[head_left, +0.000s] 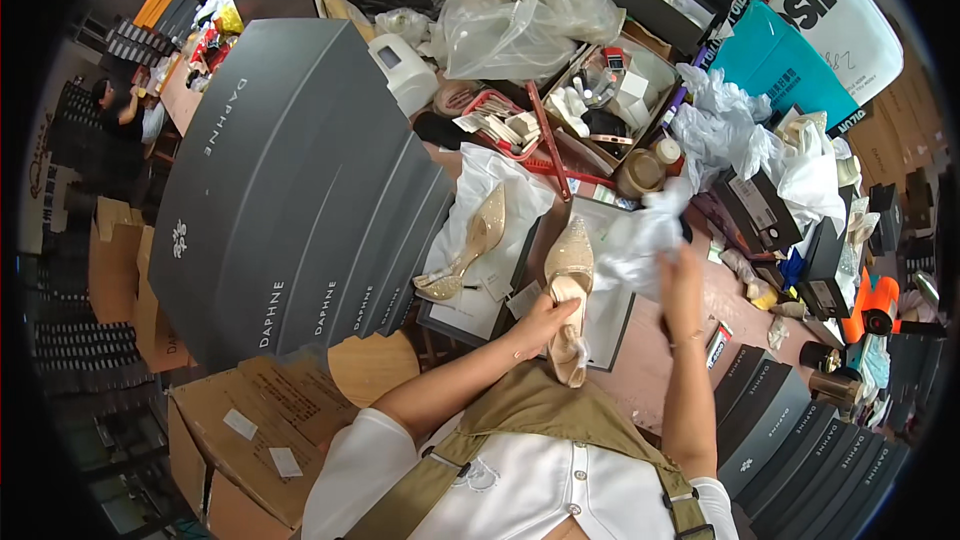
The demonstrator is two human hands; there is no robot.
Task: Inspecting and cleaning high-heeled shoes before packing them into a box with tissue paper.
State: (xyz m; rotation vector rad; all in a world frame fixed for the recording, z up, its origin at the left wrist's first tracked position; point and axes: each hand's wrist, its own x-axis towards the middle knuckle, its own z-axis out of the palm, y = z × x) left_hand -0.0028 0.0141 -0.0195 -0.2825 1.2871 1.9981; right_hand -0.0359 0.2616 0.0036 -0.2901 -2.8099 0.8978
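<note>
My left hand (pixel 546 326) is closed around a glittery gold pointed-toe shoe (pixel 570 265), its thumb pressed into the pale insole. The toe points away from me. A second gold shoe (pixel 478 240), with a slim heel, lies on its side over white paper in an open box (pixel 455 324) to the left. My right hand (pixel 683 278) is smeared by motion beside a crumpled sheet of white tissue paper (pixel 650 235). That sheet is blurred as well and appears gripped in the fingers. Below it stands another open shoe box (pixel 612 335), partly hidden by the held shoe.
Tall stacks of dark grey shoe boxes stand at left (pixel 270 170) and lower right (pixel 770 415). Beyond the shoes are a cluttered carton (pixel 640 90), a red basket (pixel 500 125), clear plastic bags (pixel 520 30) and an orange tape dispenser (pixel 872 308). Another person (pixel 122 110) sits far left.
</note>
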